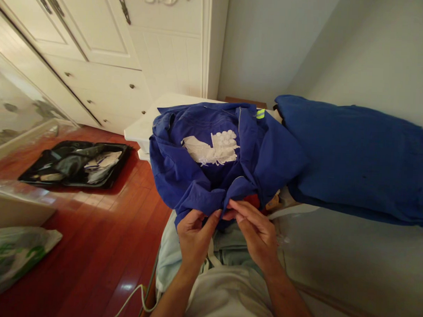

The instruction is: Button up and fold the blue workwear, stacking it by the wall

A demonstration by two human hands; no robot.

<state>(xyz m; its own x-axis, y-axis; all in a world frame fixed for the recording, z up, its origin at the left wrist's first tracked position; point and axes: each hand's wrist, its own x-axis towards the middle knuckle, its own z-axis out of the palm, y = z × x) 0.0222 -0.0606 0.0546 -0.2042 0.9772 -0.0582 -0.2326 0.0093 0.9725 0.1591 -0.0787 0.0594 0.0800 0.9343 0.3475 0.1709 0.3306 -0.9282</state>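
an open black case on the floor; my left hand pinches the near edge of the blue garment, draped over a white surface; my right hand pinches it alongside; then a blue bundle.

Your bare left hand is pinching the near edge of the royal-blue cloth garment, its thumb slanting toward your other hand. Your bare right hand is pinching just beside it, fingers angling leftward. Your bare forearms are converging from the garment's near side.
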